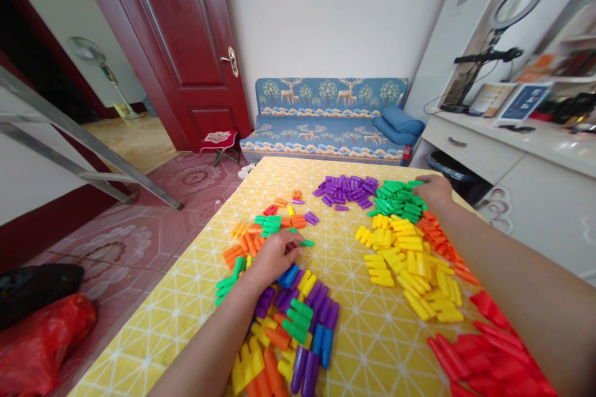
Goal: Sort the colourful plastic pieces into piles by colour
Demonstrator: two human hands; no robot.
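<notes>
Left hand (282,251) — fingers narrow on a green piece (307,243), near the mixed pile (298,322). Right hand (434,190) at far-right green pile (397,200) — grip unclear. Single-colour heaps presumably keep colours apart.

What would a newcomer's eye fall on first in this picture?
Probably the bright heaps on the yellow tablecloth: purple pieces and green pieces at the far end, yellow pieces nearer, red pieces at the near right. The left hand is at a mixed-colour pile, the right hand by the green heap. Beyond stands a blue deer-patterned sofa.
</notes>
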